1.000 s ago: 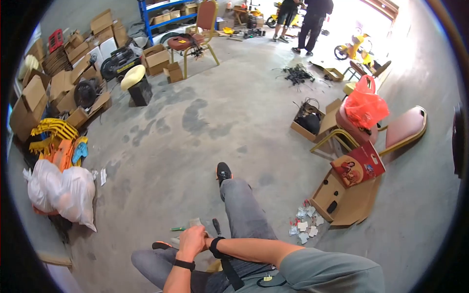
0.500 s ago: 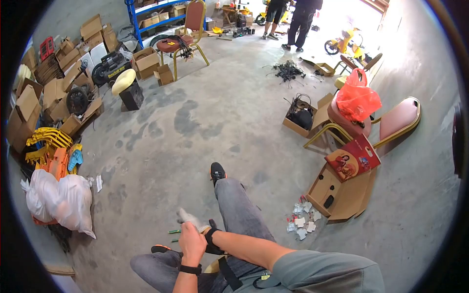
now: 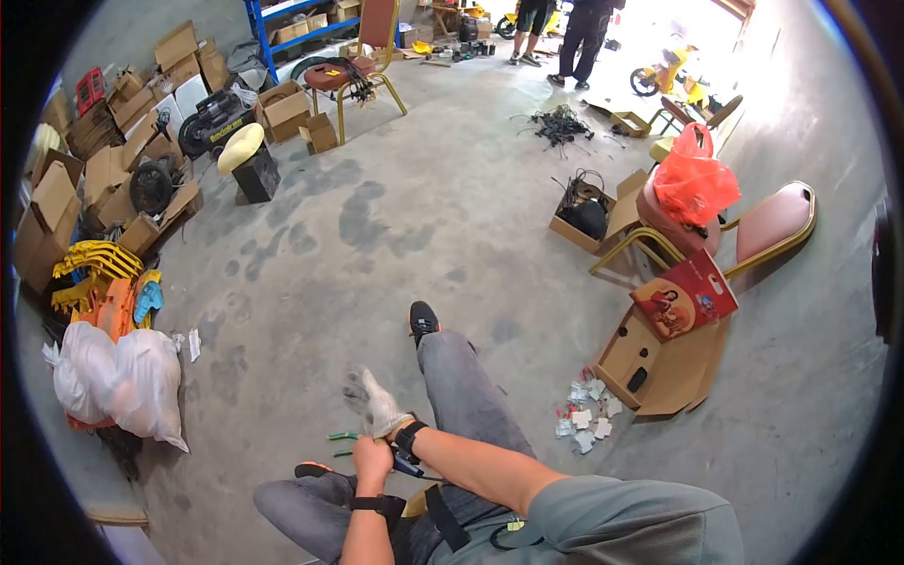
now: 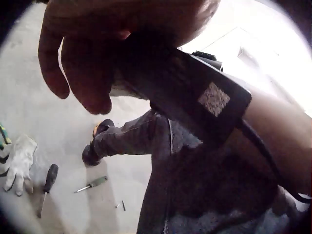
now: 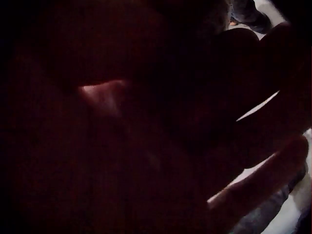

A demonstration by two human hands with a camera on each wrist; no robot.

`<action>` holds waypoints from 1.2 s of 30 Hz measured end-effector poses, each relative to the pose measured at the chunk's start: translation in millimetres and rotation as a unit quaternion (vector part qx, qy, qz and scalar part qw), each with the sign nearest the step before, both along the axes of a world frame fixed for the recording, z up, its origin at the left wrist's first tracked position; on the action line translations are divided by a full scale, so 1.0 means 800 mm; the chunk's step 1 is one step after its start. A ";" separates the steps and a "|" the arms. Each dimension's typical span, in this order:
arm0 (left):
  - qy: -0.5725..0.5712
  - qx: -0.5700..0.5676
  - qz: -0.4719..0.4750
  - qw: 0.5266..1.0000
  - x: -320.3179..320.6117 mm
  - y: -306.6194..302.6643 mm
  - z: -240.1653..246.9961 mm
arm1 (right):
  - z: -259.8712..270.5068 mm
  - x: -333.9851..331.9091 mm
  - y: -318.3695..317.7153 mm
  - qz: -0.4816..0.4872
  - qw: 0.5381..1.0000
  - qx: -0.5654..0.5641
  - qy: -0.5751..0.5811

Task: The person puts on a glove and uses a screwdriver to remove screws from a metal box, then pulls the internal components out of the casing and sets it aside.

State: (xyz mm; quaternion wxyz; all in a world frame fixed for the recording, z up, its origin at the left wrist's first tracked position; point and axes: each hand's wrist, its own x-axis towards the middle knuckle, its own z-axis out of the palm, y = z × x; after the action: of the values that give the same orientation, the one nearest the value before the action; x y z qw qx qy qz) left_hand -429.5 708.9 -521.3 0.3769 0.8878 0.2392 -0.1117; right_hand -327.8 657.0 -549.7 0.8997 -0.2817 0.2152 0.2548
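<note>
White-grey fabric glove covers the spread right hand, likely for easier fitting; bare left hand is at the cuff (pinching? can't tell); matching glove lies on grey floor.

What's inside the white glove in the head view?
The right hand; its forearm leads in past a black wrist strap. The hand's own skin can't be seen: the white glove covers it.
</note>
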 end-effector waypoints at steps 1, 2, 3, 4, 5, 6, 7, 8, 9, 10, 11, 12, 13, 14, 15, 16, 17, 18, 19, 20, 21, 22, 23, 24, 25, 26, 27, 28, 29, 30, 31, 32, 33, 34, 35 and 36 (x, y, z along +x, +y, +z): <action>-0.008 0.052 -0.045 0.998 0.000 0.003 -0.008 | -0.009 -0.001 0.001 -0.001 1.000 0.000 0.001; -0.007 0.053 -0.047 0.997 -0.004 0.011 -0.014 | -0.018 -0.003 0.001 0.006 1.000 -0.004 0.002; -0.004 0.030 -0.076 0.997 -0.005 0.014 -0.007 | -0.026 -0.005 0.002 0.012 1.000 -0.008 0.003; -0.002 0.006 -0.107 0.994 -0.001 0.015 -0.004 | -0.033 -0.007 0.006 0.006 1.000 -0.011 0.002; 0.009 -0.031 -0.105 0.994 -0.003 0.023 -0.016 | -0.038 -0.005 0.011 0.010 0.998 -0.050 -0.030; 0.022 -0.067 -0.106 0.992 -0.006 0.028 -0.028 | -0.042 -0.001 0.008 0.012 0.994 -0.091 -0.059; 0.059 -0.082 -0.107 0.989 -0.004 0.015 0.021 | -0.031 0.000 0.002 0.028 0.995 -0.091 -0.033; 0.057 -0.083 -0.118 0.988 -0.007 0.015 0.034 | -0.019 -0.001 -0.001 0.018 0.995 -0.094 -0.034; 0.058 -0.086 -0.144 0.984 -0.006 0.015 0.041 | -0.014 -0.001 -0.003 0.030 0.994 -0.098 -0.043; 0.059 -0.090 -0.169 0.980 -0.003 0.014 0.046 | -0.010 -0.002 -0.005 0.042 0.992 -0.104 -0.051; 0.057 -0.092 -0.176 0.978 0.000 0.013 0.052 | -0.006 -0.005 -0.006 0.092 0.987 -0.125 -0.045; 0.058 -0.064 -0.220 0.972 0.003 0.013 0.058 | -0.002 -0.004 -0.010 0.088 0.987 -0.127 -0.047; 0.061 -0.036 -0.260 0.963 0.002 0.014 0.061 | 0.001 -0.006 -0.014 0.161 0.975 -0.128 -0.081; 0.062 -0.036 -0.260 0.963 0.000 0.014 0.061 | 0.004 -0.008 -0.015 0.234 0.957 -0.126 -0.114; 0.044 0.001 -0.295 0.954 -0.002 0.014 0.062 | 0.002 -0.009 -0.013 0.264 0.948 -0.130 -0.124; 0.024 0.038 -0.330 0.943 0.001 0.013 0.063 | 0.001 -0.008 -0.013 0.265 0.947 -0.131 -0.128; 0.023 0.040 -0.330 0.943 0.002 0.013 0.065 | -0.001 -0.012 -0.014 0.285 0.933 -0.167 -0.143; 0.052 0.062 -0.349 0.934 0.005 0.013 0.069 | 0.007 -0.017 -0.017 0.303 0.918 -0.204 -0.158; 0.083 0.083 -0.367 0.923 0.007 0.012 0.073 | 0.019 -0.022 -0.020 0.280 0.922 -0.216 -0.160; 0.084 0.082 -0.368 0.923 0.006 0.011 0.080 | 0.029 -0.025 -0.020 0.280 0.922 -0.215 -0.159; 0.059 0.073 -0.370 0.924 0.005 0.011 0.091 | 0.029 -0.028 -0.019 0.247 0.941 -0.194 -0.125; 0.034 0.065 -0.373 0.925 0.005 0.011 0.099 | 0.029 -0.029 -0.018 0.213 0.957 -0.172 -0.092; 0.034 0.065 -0.372 0.925 0.004 0.011 0.103 | 0.029 -0.028 -0.018 0.213 0.957 -0.172 -0.092; 0.024 0.071 -0.389 0.918 0.004 0.012 0.106 | 0.022 -0.025 -0.020 0.239 0.953 -0.156 -0.103; 0.014 0.076 -0.405 0.911 0.004 0.011 0.109 | 0.010 -0.022 -0.021 0.264 0.947 -0.141 -0.114; 0.014 0.076 -0.404 0.911 0.001 0.009 0.112 | 0.000 -0.019 -0.019 0.265 0.947 -0.141 -0.115; -0.001 0.109 -0.373 0.922 -0.003 0.005 0.115 | -0.006 -0.017 -0.016 0.279 0.922 -0.213 -0.163; -0.017 0.141 -0.342 0.929 -0.003 0.000 0.116 | -0.011 -0.013 -0.014 0.290 0.889 -0.285 -0.211; -0.018 0.141 -0.343 0.929 -0.001 -0.006 0.117 | -0.018 -0.011 -0.013 0.288 0.890 -0.285 -0.211; -0.017 0.141 -0.300 0.943 0.000 -0.012 0.118 | -0.020 -0.016 -0.012 0.273 0.878 -0.325 -0.223; -0.017 0.142 -0.256 0.956 -0.001 -0.016 0.117 | -0.023 -0.021 -0.011 0.257 0.863 -0.364 -0.236; -0.019 0.141 -0.256 0.956 -0.001 -0.021 0.112 | -0.024 -0.018 -0.011 0.257 0.863 -0.366 -0.236; -0.064 0.140 -0.236 0.960 -0.002 -0.025 0.108 | -0.032 -0.017 -0.009 0.269 0.859 -0.369 -0.231; -0.107 0.139 -0.214 0.961 -0.005 -0.028 0.104 | -0.041 -0.019 -0.007 0.284 0.855 -0.372 -0.224; -0.107 0.139 -0.211 0.962 -0.006 -0.030 0.103 | -0.048 -0.020 -0.004 0.286 0.854 -0.370 -0.225; -0.146 0.130 -0.220 0.956 -0.005 -0.033 0.104 | -0.051 -0.020 -0.011 0.289 0.855 -0.369 -0.223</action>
State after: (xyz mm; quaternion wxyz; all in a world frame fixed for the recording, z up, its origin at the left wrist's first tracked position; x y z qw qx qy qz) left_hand -433.6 682.6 -437.8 0.2552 0.9664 -0.0078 -0.0287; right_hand -344.0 648.1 -590.3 0.6395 -0.6917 -0.0043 0.3354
